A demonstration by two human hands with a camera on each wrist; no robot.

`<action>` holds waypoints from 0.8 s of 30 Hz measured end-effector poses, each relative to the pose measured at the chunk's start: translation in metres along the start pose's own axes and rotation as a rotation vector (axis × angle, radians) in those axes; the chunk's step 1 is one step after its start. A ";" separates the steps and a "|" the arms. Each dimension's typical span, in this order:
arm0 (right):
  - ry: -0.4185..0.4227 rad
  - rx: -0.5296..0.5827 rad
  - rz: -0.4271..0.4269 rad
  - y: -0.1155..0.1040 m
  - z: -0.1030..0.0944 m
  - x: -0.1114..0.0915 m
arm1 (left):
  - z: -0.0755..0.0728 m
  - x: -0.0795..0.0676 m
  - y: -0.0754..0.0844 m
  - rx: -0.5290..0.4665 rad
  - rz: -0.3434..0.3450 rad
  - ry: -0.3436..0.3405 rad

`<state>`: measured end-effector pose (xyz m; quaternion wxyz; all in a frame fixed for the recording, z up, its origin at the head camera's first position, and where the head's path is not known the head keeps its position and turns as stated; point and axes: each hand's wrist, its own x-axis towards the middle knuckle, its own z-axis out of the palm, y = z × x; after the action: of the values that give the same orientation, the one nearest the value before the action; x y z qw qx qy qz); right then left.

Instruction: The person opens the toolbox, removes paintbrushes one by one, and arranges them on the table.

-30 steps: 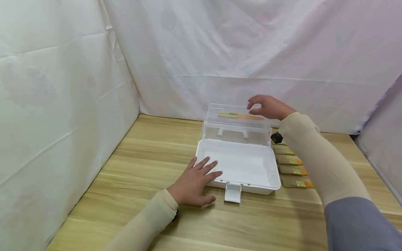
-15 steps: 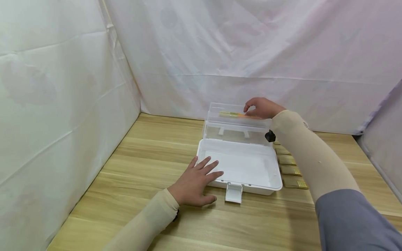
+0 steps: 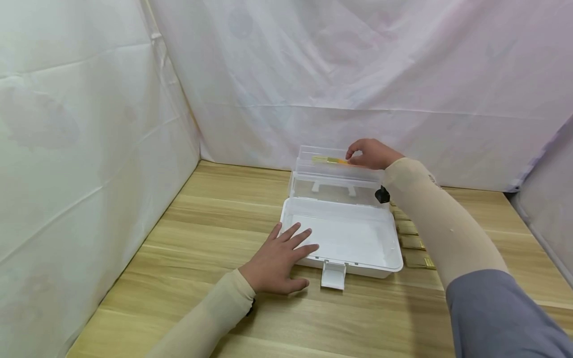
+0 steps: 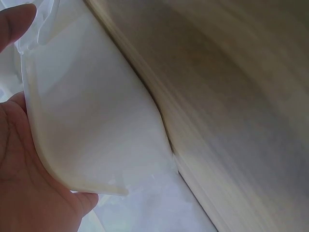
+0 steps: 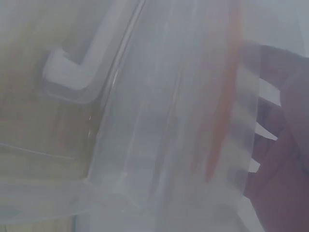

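Observation:
A white plastic box [image 3: 349, 266] stands with its clear lid [image 3: 327, 189] folded back, a white handle showing through it. At the back, a paintbrush [image 3: 332, 160] with pale bristles and an orange handle lies across the clear upper compartment. My right hand [image 3: 375, 154] pinches its handle between thumb and fingers; in the right wrist view the orange handle [image 5: 226, 106] shows hazily through the plastic. My left hand [image 3: 275, 263] rests on the box's near left corner, fingers spread over the rim. In the left wrist view its palm lies against the box wall [image 4: 96, 106].
Several more paintbrushes [image 3: 416, 258] lie in a row right of the box, partly hidden by my right sleeve [image 3: 443, 223]. A white latch [image 3: 333, 276] hangs down at the box front. White cloth walls [image 3: 250, 74] enclose the wooden table [image 3: 215, 219].
My right hand has moved left and slightly down onto the paintbrush handle, and the brush's bristle end has risen slightly. The left hand stays on the box corner.

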<state>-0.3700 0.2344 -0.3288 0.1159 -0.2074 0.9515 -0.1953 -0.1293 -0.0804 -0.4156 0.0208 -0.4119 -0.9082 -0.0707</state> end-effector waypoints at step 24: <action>-0.028 0.010 0.046 -0.011 0.006 0.002 | -0.002 -0.003 0.002 -0.004 -0.009 0.002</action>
<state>-0.3662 0.2224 -0.3303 0.1347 -0.1876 0.9534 -0.1943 -0.1258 -0.0816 -0.4142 0.0205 -0.4078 -0.9099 -0.0728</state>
